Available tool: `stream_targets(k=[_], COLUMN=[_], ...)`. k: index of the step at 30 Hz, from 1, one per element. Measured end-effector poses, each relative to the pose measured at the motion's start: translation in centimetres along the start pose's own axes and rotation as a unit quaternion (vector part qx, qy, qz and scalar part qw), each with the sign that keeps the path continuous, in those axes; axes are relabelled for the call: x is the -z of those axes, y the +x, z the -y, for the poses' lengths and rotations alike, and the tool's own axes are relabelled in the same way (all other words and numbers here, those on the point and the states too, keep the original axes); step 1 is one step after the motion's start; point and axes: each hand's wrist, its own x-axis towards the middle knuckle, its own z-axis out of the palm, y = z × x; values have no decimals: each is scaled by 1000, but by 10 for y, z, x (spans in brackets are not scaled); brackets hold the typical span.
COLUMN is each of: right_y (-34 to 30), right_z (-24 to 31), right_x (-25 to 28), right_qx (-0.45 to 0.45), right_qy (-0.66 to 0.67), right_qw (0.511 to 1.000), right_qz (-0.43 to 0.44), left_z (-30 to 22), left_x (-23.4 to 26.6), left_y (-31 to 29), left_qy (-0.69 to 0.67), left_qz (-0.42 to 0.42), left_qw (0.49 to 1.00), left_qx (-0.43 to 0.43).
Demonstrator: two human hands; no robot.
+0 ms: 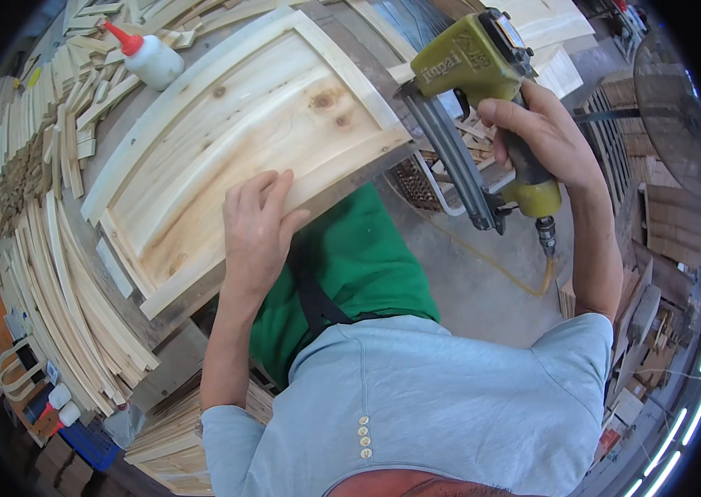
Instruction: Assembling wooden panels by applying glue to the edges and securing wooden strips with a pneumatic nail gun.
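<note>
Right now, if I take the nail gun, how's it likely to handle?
Probably heavy for its size: the nail gun is bulky, with a long dark magazine. Likely stiff, since both look rigid and straight-edged. The yellow hose coupled to it hangs in a loose curve, so it may flop or tug.

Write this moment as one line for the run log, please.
right grip: holds olive-green nail gun, hose attached | left grip: rests on framed wooden panel, near edge | white bottle: beyond panel, upper left
</note>
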Motion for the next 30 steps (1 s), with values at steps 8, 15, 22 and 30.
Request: stream_targets(k=[8,15,22,30], right_y=[67,87,82,81], right_z=[-31,-43,-46,-49], right_x=[-3,-6,-22,-15], right_qx=[-35,-48,-65,-58], right_qy=[173,221,241,257], right_qw=[984,974,968,965], right_qz=[-1,-6,-6,5], left_z=[35,57,61,59], left_x=[40,38,47,49], left_y=[-32,-45,-57,-57], left_qy=[77,85,60,50], left_qz=[66,31,12,3], left_qw=[994,996,998,998], left_qx=[38,21,36,39])
